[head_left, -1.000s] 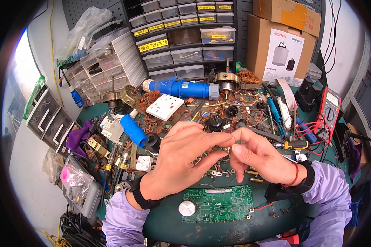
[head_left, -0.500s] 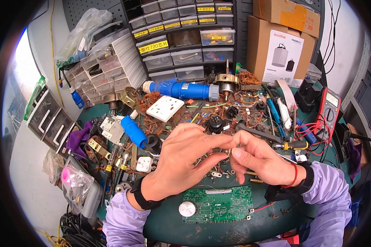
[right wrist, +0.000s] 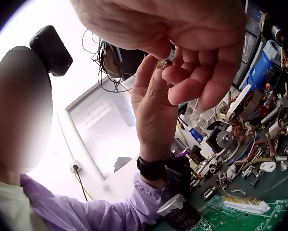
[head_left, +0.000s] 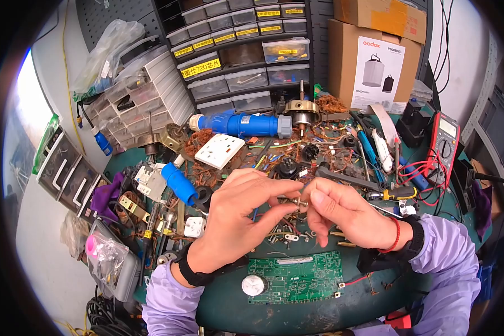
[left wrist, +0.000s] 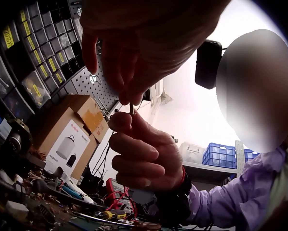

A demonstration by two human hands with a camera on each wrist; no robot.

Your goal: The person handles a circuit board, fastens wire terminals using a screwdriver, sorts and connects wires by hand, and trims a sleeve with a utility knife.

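Brass-coloured and small, the metal part (head_left: 298, 200) sat between the fingertips of both my hands, raised above the green bench (head_left: 229, 305) and over the scatter of loose screws (head_left: 288, 236). My left hand (head_left: 238, 215) pinched it from the left with thumb and forefinger; my right hand (head_left: 341, 213) pinched it from the right, the remaining fingers curled loosely beneath. The right wrist view showed the same part (right wrist: 167, 62) caught at the meeting of the two sets of fingertips, and the left wrist view showed a thin metal stem (left wrist: 131, 109) standing between them.

Compared with a second earlier, both hands had drawn nearer to me and slightly lower, and the fingertips had closed tighter together. The part, previously hidden behind my fingers, now showed a bright end between them. The grip itself had not passed from one hand to the other; both kept their hold.

My judgement: the work on this part was in a fine two-handed stage, most likely turning or seating one piece against another, and not yet finished. I could not tell from these views whether it was one piece or two.

The green circuit board (head_left: 297, 277) lay untouched just below my wrists.
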